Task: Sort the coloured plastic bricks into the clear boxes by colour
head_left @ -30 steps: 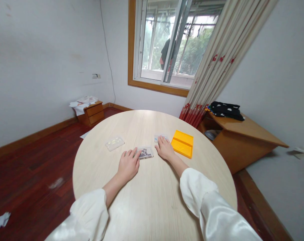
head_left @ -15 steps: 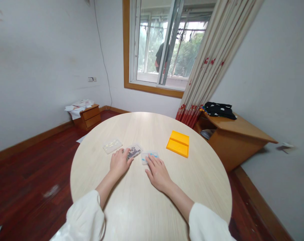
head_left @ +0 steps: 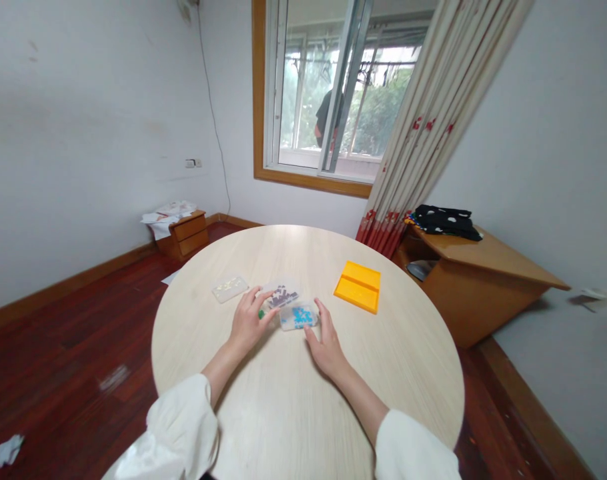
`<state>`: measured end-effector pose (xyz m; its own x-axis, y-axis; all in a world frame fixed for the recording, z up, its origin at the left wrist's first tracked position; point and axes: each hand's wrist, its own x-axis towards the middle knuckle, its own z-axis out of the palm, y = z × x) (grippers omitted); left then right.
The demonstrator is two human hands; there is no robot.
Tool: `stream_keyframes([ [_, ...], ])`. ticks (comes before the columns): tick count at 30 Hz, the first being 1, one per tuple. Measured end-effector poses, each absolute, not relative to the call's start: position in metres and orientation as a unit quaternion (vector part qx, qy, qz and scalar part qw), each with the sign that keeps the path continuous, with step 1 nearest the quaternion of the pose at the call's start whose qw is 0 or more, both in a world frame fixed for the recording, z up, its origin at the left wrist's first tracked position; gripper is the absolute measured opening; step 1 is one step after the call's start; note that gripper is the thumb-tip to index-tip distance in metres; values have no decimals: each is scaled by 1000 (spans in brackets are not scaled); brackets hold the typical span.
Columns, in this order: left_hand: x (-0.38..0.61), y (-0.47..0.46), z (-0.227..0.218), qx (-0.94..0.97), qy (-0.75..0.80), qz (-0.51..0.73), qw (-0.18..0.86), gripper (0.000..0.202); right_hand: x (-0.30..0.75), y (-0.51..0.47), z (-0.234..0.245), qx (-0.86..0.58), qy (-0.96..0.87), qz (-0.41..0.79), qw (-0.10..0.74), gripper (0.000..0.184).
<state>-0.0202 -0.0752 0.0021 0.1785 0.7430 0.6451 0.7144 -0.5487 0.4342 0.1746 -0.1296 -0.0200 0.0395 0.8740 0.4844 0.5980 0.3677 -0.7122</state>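
Observation:
A clear plastic box of small blue pieces [head_left: 298,319] lies in front of me. At its right end is my right hand [head_left: 328,347], thumb at the near edge and a finger at the far corner, gripping it. My left hand [head_left: 248,321] is at the left, thumb and fingers apart, its thumb tip near the blue box's left corner. Just behind sits a clear box of dark pieces [head_left: 285,296], with the left fingertips at its left side. Something green [head_left: 261,313] shows partly under the left hand. Farther left lies a flat clear box of pale yellow pieces [head_left: 230,289].
A yellow tray with two sections [head_left: 357,295] rests on the right of the round table [head_left: 293,413]. Beyond it are a wooden desk [head_left: 498,267] with dark cloth and a long curtain [head_left: 408,127]. A person [head_left: 326,117] appears outside the window.
My right hand has shifted from on top of the blue-piece box to its right end, uncovering the pieces. My left fingers have spread, and something green shows beneath them. The view has turned slightly.

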Motion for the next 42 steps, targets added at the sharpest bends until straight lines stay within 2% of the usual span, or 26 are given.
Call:
stream_keyframes([
  [3, -9, -79, 0, 812, 441, 380, 47, 32, 179, -123, -22, -550, -633, 152, 523, 59],
  [7, -4, -80, 2, 850, 423, 299, 92, 46, 183, -117, -28, -548, -663, 163, 482, 49],
  [11, -6, -77, 27, 840, 407, 341, 111, 62, 184, -115, -32, -552, -679, 153, 459, 46],
  [15, 11, -73, 62, 832, 386, 388, 94, 61, 182, -113, -33, -545, -683, 139, 466, 45],
  [17, 27, -71, 71, 846, 377, 368, 83, 58, 181, -113, -34, -539, -678, 146, 477, 48],
  [20, 48, -69, 68, 880, 388, 266, 71, 53, 182, -113, -35, -546, -658, 158, 494, 62],
  [23, 59, -70, 60, 897, 391, 197, 50, 44, 191, -112, -31, -558, -657, 122, 492, 72],
  [26, 55, -75, 59, 881, 402, 247, 31, 52, 214, -107, -25, -607, -654, 35, 451, 69],
  [29, 42, -79, 60, 859, 416, 297, 32, 69, 243, -98, -20, -707, -609, -49, 357, 61],
  [32, 26, -80, 50, 839, 435, 312, 93, 91, 262, -93, -21, -781, -576, -50, 238, 52],
  [35, 14, -77, 30, 813, 428, 340, 202, 101, 262, -99, -23, -783, -591, -61, 184, 47],
  [39, 6, -74, 7, 753, 382, 412, 343, 105, 266, -108, -20, -754, -621, -89, 197, 45],
  [42, 4, -72, 0, 720, 352, 419, 426, 117, 296, -97, -13, -784, -555, -104, 256, 58],
])
